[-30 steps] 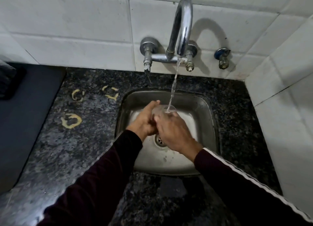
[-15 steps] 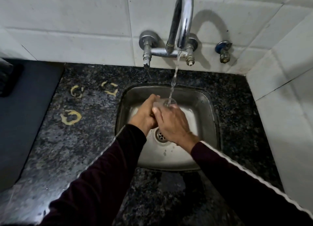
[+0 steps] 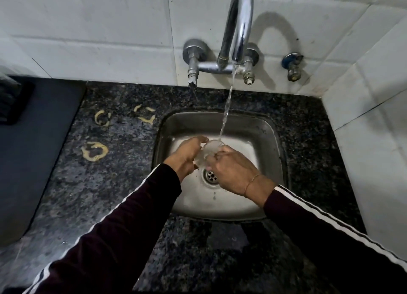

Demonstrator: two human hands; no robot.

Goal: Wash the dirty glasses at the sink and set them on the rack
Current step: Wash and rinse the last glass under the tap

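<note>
A small clear glass (image 3: 209, 150) is held over the steel sink (image 3: 259, 126), tilted with its mouth toward the wall. A thin stream of water from the chrome tap (image 3: 239, 24) runs into its rim. My left hand (image 3: 187, 155) wraps the glass from the left side. My right hand (image 3: 233, 172) grips it from the right and near side, and hides part of it. Both hands are above the drain (image 3: 211, 177). No rack is in view.
Dark speckled granite counter (image 3: 105, 183) surrounds the sink, with yellowish ring stains (image 3: 94, 152) left of it. A dark mat (image 3: 33, 143) lies at far left. White tiled walls stand behind and on the right, with a small valve (image 3: 293, 66) on the back wall.
The hands keep the glass under the stream and have turned a little; the glass shows more between them now. The view has shifted slightly closer and downward.
</note>
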